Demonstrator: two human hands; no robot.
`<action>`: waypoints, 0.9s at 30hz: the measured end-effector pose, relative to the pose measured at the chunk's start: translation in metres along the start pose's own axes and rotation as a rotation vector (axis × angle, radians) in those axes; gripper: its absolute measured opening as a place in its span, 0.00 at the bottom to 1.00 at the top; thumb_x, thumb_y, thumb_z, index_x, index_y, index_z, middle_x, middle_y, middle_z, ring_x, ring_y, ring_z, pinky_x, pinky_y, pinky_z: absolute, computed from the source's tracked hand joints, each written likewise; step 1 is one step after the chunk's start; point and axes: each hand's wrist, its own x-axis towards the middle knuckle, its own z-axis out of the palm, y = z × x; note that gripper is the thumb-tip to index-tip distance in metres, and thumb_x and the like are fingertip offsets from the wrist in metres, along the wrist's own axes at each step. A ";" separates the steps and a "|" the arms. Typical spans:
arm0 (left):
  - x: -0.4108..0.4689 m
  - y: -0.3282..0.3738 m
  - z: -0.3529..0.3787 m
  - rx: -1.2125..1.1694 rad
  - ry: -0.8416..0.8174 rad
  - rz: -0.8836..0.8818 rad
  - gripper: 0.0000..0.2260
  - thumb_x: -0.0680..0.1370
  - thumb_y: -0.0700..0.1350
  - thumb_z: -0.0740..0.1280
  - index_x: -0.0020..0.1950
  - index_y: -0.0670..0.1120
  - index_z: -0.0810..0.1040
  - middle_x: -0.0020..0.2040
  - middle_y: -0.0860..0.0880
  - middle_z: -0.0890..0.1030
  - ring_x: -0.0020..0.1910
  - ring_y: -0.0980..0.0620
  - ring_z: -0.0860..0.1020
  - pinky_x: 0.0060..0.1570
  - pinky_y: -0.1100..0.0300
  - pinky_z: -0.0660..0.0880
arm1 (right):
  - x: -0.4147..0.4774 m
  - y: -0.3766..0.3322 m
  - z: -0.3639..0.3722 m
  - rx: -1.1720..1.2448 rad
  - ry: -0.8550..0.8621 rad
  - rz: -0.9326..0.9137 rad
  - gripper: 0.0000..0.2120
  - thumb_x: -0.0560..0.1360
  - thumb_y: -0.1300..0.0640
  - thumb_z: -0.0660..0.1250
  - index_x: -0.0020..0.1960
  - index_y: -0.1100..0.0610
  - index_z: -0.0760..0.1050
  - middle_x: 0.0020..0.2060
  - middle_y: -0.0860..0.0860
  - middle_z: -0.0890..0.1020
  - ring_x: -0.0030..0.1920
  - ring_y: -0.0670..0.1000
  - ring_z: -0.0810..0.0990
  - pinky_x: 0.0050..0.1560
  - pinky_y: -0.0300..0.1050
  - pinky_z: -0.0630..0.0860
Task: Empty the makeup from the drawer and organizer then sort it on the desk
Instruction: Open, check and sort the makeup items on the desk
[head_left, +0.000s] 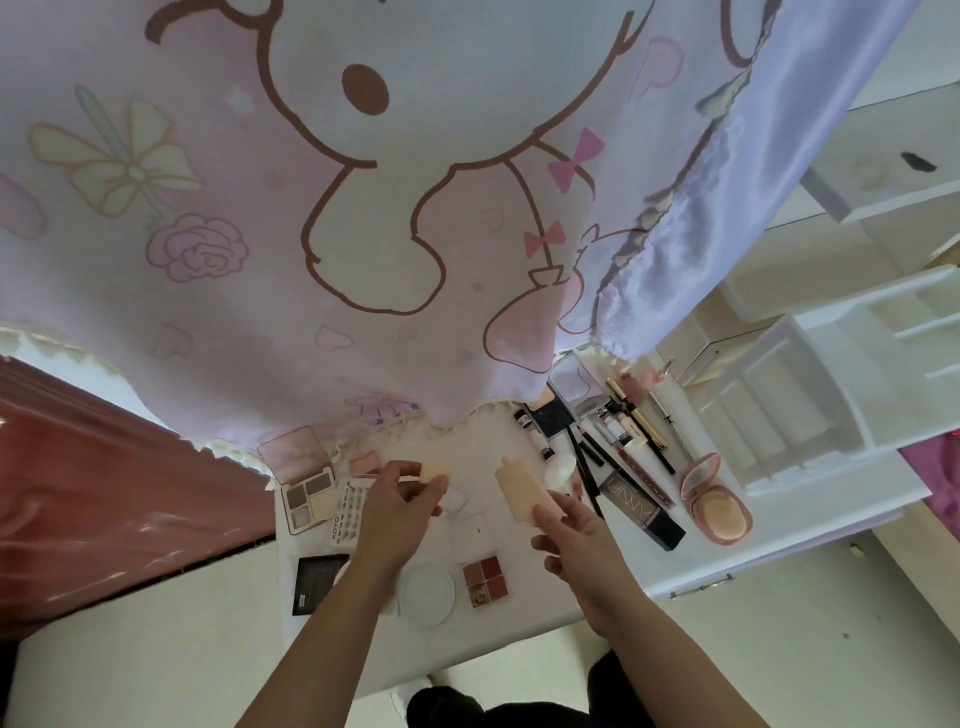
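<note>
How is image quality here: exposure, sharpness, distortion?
Head view: fisheye bends the desk edge and curtain; white organizer is overexposed, detail lost; overall soft, so the pale piece the left hand pinches is indistinct; the peach tube in the right hand reads clearly.

Printed cloth curtain (311, 234), matt; satin-glossy lilac fabric (691, 234); smooth white desk (498, 613); glossy white plastic organizer (810, 395); metallic gold tube (641, 415).

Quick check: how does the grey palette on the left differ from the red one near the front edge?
The grey palette has a pink lid hinged open; the red palette shows no lid. The grey palette holds grey and cream pans, the red palette reds, browns and gold. The grey palette looks larger than the red palette. Both lie flat on the desk, pans up.
</note>
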 end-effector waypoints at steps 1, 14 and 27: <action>0.011 -0.005 0.002 0.038 -0.015 -0.018 0.12 0.77 0.48 0.72 0.57 0.47 0.75 0.43 0.48 0.85 0.36 0.54 0.82 0.37 0.58 0.75 | 0.007 0.005 0.004 -0.028 0.017 -0.002 0.12 0.81 0.56 0.66 0.64 0.51 0.75 0.49 0.53 0.83 0.42 0.48 0.80 0.43 0.43 0.75; 0.114 -0.036 0.045 0.435 -0.081 -0.042 0.16 0.79 0.49 0.68 0.65 0.44 0.78 0.58 0.44 0.81 0.54 0.47 0.78 0.58 0.54 0.74 | 0.109 0.043 0.057 -0.217 0.339 -0.060 0.18 0.85 0.57 0.55 0.74 0.52 0.68 0.45 0.48 0.81 0.51 0.49 0.82 0.59 0.51 0.79; 0.108 -0.033 0.047 0.480 0.026 0.006 0.16 0.82 0.50 0.63 0.68 0.45 0.76 0.60 0.48 0.80 0.54 0.51 0.77 0.53 0.61 0.68 | 0.098 0.048 0.049 -0.357 0.221 -0.095 0.33 0.80 0.65 0.59 0.81 0.51 0.49 0.74 0.55 0.64 0.62 0.49 0.76 0.65 0.46 0.73</action>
